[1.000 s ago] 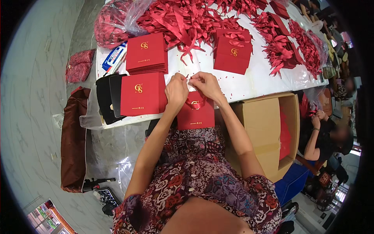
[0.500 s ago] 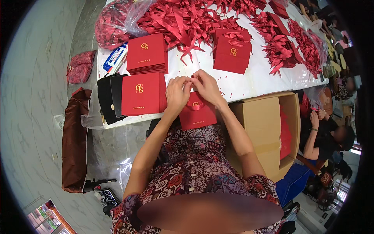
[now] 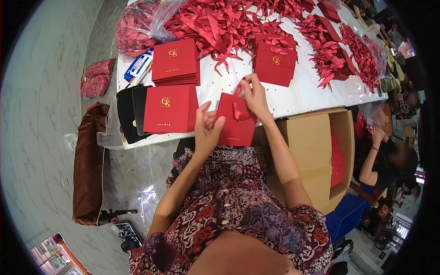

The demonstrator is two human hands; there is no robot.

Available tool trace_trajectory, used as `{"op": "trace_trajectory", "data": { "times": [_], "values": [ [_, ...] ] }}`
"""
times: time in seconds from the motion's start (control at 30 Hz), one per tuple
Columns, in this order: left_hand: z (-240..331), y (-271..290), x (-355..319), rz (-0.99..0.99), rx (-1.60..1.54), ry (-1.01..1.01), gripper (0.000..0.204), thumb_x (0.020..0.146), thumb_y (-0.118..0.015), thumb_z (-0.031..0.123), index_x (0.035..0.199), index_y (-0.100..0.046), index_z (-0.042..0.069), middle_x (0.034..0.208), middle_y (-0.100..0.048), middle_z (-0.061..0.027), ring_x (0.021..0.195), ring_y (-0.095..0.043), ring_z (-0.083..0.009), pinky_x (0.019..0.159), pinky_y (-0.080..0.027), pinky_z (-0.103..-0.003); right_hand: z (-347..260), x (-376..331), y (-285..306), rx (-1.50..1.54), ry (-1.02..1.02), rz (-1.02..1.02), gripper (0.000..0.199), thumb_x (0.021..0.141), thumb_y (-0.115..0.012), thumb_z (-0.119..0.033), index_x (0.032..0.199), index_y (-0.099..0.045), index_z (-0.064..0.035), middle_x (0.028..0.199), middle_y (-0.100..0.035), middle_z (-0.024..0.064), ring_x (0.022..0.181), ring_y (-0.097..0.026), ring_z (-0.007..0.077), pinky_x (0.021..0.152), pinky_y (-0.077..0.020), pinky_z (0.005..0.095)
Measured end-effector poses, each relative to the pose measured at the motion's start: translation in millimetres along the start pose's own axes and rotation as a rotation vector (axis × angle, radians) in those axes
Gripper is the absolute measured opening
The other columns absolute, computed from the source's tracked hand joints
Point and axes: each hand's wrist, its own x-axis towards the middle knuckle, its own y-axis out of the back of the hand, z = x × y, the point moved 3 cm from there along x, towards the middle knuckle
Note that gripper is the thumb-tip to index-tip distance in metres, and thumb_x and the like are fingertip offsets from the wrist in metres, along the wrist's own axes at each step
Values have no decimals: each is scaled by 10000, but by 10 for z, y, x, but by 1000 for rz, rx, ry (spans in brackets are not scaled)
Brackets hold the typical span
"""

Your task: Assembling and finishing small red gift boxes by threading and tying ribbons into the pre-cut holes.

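The red paper bag is held upright over the near edge of the table, just in front of the person's lap, with a red ribbon at its upper face. The left hand steadies the bag's left side, thumb across the front and the other fingers spread loosely behind. The right hand is pinched on the ribbon end at the bag's top edge. To do this well, I judge that the left hand should keep the bag square and unbent while the right draws the ribbon gently, so the paper does not tear or crease. Stacks of flat red bags lie just left, a ribbon pile beyond, and an open cardboard box sits to the right.
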Motion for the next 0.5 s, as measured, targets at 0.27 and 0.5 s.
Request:
{"op": "trace_trajectory", "data": {
  "times": [0.27,0.5],
  "values": [
    [-11,-120,-239,-45,-238,35,390,969,-622,145,1304,-520,-27,1194,-626,-74,1088,-580,-144,950,-462,-311,189,71,-137,108,-93,126,201,966,-596,-209,985,-541,-17,849,-614,95,715,-592,162,653,-475,316],
    [140,-109,-336,37,-36,67,249,990,-596,163,1142,-600,-34,971,-658,-39,881,-588,-101,770,-490,-275,404,376,-73,224,-191,175,220,938,-634,-205,951,-579,8,757,-599,52,672,-548,118,627,-462,290]
  ]
}}
